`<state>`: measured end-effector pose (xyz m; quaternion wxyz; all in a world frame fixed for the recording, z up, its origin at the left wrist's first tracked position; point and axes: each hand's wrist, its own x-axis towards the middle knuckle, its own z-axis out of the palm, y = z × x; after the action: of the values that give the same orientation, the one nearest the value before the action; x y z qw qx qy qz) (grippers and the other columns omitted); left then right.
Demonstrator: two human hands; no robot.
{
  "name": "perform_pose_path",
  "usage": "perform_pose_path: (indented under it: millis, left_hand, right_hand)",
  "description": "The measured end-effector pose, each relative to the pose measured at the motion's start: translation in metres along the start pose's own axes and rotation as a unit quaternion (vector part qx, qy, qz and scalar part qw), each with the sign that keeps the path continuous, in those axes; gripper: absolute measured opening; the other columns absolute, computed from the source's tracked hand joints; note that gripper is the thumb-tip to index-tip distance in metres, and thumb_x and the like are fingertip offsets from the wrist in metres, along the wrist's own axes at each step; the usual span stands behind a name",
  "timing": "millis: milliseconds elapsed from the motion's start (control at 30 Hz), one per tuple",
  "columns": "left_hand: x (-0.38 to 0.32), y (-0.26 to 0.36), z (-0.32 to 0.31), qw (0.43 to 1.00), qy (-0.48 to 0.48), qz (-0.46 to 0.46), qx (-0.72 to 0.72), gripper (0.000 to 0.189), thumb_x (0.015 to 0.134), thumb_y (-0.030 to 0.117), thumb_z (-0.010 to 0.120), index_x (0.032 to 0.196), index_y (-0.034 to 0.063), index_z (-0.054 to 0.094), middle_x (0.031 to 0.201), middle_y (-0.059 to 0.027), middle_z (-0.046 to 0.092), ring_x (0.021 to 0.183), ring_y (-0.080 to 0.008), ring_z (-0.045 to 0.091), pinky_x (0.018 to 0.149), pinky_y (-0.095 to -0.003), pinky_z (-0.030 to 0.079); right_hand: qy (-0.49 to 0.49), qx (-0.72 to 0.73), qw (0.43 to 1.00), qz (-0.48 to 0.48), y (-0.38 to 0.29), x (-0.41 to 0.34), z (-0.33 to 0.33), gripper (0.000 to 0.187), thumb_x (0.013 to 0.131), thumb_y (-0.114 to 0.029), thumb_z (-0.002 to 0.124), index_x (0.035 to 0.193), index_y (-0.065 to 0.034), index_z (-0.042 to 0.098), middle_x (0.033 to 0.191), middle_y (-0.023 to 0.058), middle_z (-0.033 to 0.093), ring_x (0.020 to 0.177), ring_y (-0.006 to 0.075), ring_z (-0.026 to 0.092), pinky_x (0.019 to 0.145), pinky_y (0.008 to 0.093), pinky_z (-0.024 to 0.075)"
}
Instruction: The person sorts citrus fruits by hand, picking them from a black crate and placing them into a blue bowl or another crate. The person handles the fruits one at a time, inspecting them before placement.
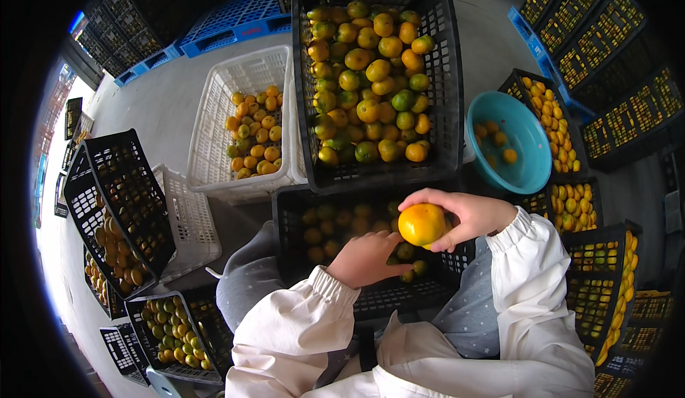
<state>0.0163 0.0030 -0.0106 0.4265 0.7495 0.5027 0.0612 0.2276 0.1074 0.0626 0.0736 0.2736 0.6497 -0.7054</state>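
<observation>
A yellow-orange citrus fruit (420,225) is gripped in my right hand (471,213), raised over a black plastic crate (374,297) between my knees. My left hand (366,256) hovers just left of that fruit with its fingers spread and nothing visible in it. Below both hands, more citrus (321,234) lies in the shaded crate, partly hidden by my hands. Directly beyond, a larger black crate (447,77) is tilted towards me, holding a heap of mixed green and orange citrus (369,87).
A white crate (206,130) of small orange fruit stands at left. At right, a turquoise basin (522,157) holds a few fruits. Black crates (120,205) lean at far left; fruit-filled crates (591,269) line the right side. Blue pallets (235,20) carry stacked crates behind.
</observation>
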Motion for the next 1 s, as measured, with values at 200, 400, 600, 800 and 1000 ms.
perform_pose_path:
  millis: [200,400,600,800,1000]
  left_hand:
    - [0.001,-0.033,0.051,0.943,0.014,-0.143,0.302,0.045,0.074,0.045,0.074,0.104,0.0119,0.063,0.094,-0.0051,0.066,0.092,-0.0217,0.062,0.076,-0.0399,0.044]
    - [0.003,-0.019,0.049,0.959,0.151,0.020,0.238,0.034,0.077,0.037,0.073,0.097,0.0121,0.061,0.088,-0.0028,0.062,0.088,-0.0210,0.060,0.075,-0.0368,0.043]
    - [0.007,-0.021,0.068,0.933,0.130,-0.067,0.328,0.033,0.080,0.040,0.070,0.098,0.0125,0.065,0.090,-0.0021,0.065,0.088,-0.0206,0.060,0.077,-0.0387,0.041]
    - [0.012,-0.014,0.059,0.939,0.152,-0.035,0.307,0.036,0.080,0.041,0.070,0.101,0.0120,0.064,0.091,-0.0023,0.064,0.090,-0.0203,0.059,0.080,-0.0380,0.040]
    - [0.009,-0.014,0.072,0.940,0.145,-0.035,0.307,0.033,0.081,0.041,0.068,0.100,0.0145,0.063,0.090,-0.0018,0.064,0.089,-0.0200,0.060,0.079,-0.0376,0.040]
  right_hand:
    - [0.123,-0.384,0.912,0.075,0.081,0.036,-0.013,0.058,0.081,-0.040,0.072,0.126,-0.0073,0.057,0.114,0.0215,0.063,0.102,0.0360,0.063,0.091,0.0384,0.0496]
    - [0.410,-0.348,0.842,-0.039,0.083,0.162,-0.063,0.040,0.083,-0.025,0.070,0.116,-0.0086,0.056,0.110,0.0164,0.058,0.102,0.0316,0.060,0.086,0.0376,0.0490]
    - [0.446,-0.447,0.749,0.200,0.110,0.253,-0.064,0.068,0.070,-0.045,0.080,0.129,-0.0253,0.053,0.138,0.0132,0.035,0.127,0.0442,0.037,0.098,0.0649,0.0354]
    - [0.413,-0.245,0.868,0.126,0.106,0.198,-0.093,0.064,0.076,-0.050,0.074,0.130,-0.0224,0.052,0.116,0.0074,0.054,0.101,0.0283,0.054,0.070,0.0393,0.0496]
    - [0.159,-0.063,0.977,0.125,0.020,0.084,-0.062,0.067,0.093,-0.058,0.054,0.140,-0.0118,0.040,0.108,0.0058,0.060,0.072,0.0111,0.059,0.045,0.0227,0.0436]
